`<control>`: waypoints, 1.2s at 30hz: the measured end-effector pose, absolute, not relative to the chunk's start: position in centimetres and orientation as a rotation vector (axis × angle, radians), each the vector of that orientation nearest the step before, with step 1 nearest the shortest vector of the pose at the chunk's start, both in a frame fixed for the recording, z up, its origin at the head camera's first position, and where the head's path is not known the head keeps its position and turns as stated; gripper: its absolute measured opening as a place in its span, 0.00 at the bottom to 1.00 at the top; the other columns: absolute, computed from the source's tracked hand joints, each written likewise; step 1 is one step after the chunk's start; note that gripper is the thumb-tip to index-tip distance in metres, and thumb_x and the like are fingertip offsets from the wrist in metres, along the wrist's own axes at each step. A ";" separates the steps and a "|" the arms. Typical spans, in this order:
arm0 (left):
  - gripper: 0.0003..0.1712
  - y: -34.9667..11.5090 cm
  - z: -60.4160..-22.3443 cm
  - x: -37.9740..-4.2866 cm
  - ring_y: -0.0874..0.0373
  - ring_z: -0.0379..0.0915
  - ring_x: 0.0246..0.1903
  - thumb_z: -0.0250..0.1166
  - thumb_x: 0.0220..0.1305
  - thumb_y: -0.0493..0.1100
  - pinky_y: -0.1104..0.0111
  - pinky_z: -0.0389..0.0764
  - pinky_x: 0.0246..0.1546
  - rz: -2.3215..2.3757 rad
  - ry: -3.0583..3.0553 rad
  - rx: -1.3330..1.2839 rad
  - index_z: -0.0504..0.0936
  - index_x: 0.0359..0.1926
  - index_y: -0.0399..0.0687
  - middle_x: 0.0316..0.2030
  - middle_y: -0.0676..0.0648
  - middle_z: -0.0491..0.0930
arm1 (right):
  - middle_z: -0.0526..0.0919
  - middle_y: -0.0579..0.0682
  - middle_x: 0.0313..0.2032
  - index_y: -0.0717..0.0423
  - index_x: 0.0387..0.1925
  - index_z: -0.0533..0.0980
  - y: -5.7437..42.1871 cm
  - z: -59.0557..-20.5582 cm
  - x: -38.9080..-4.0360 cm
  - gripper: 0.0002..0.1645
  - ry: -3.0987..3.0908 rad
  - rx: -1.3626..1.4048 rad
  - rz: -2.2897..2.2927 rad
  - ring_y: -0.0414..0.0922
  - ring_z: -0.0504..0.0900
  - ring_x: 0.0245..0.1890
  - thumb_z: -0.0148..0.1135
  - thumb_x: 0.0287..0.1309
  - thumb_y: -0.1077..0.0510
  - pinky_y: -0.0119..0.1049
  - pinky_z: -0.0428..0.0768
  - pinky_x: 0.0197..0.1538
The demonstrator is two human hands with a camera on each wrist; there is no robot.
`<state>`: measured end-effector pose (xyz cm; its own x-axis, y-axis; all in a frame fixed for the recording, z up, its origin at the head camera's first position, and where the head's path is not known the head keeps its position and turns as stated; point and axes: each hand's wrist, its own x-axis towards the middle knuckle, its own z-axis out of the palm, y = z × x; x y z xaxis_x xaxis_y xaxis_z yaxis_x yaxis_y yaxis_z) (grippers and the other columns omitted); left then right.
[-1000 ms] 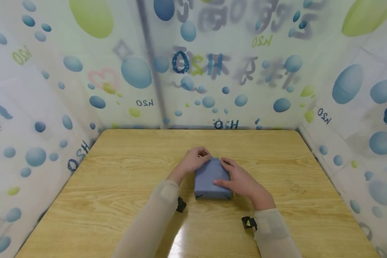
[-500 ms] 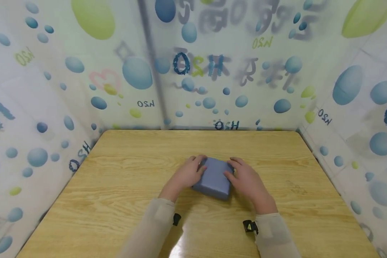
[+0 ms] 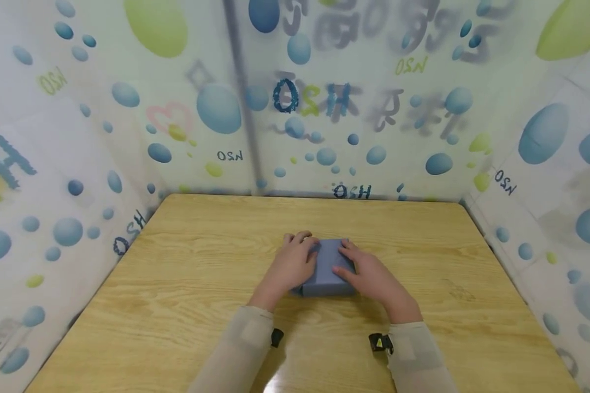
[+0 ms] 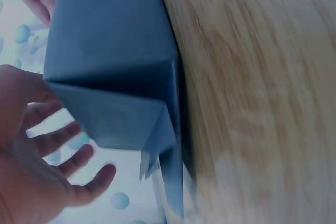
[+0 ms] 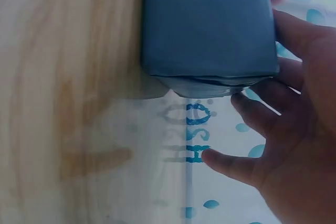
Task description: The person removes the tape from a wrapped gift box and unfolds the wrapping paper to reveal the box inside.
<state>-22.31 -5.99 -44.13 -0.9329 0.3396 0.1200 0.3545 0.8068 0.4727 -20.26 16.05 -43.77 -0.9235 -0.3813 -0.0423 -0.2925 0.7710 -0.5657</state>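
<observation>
A box wrapped in blue paper (image 3: 327, 270) lies flat on the wooden table. My left hand (image 3: 289, 266) is at its left end, thumb near the top edge, fingers apart and loosely bent. In the left wrist view that end shows a loose paper flap (image 4: 113, 116), creased and standing away from the box, with a hollow fold above it. My right hand (image 3: 376, 277) touches the top and right end, its thumb lying on the top face. In the right wrist view the folded paper end (image 5: 210, 85) sits close to the box, and the fingers are mostly straight.
The wooden table (image 3: 187, 262) extends around the box on every side. Behind it and at both sides hang pale curtains (image 3: 324, 131) printed with blue and green dots. Black wrist straps (image 3: 379, 343) show at the cuffs.
The box has turned on the table, so a different long side now faces me. Both hands have shifted along with it, the left now at the end with the loose flap.
</observation>
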 end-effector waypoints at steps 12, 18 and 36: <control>0.08 -3.8 -44.4 -23.4 0.40 0.70 0.72 0.71 0.73 0.48 0.45 0.75 0.71 -1.038 -2.894 -0.513 0.90 0.43 0.51 0.68 0.42 0.79 | 0.55 0.56 0.84 0.55 0.82 0.61 16.4 -44.5 -20.6 0.43 2.760 -0.531 -0.955 0.61 0.60 0.82 0.62 0.77 0.42 0.62 0.68 0.78; 0.09 -3.1 -44.4 -23.1 0.39 0.65 0.75 0.67 0.76 0.48 0.44 0.74 0.71 -1.043 -2.922 -0.420 0.89 0.41 0.48 0.72 0.39 0.74 | 0.55 0.56 0.84 0.55 0.82 0.61 16.4 -44.3 -20.6 0.43 2.753 -0.519 -0.951 0.62 0.60 0.82 0.62 0.77 0.42 0.63 0.67 0.78; 0.10 -1.8 -44.2 -22.6 0.38 0.64 0.72 0.56 0.81 0.41 0.45 0.70 0.74 -0.948 -2.988 -0.347 0.81 0.44 0.41 0.69 0.35 0.73 | 0.54 0.53 0.84 0.51 0.82 0.61 16.5 -44.1 -20.5 0.43 2.732 -0.470 -0.970 0.61 0.60 0.82 0.62 0.76 0.41 0.61 0.69 0.77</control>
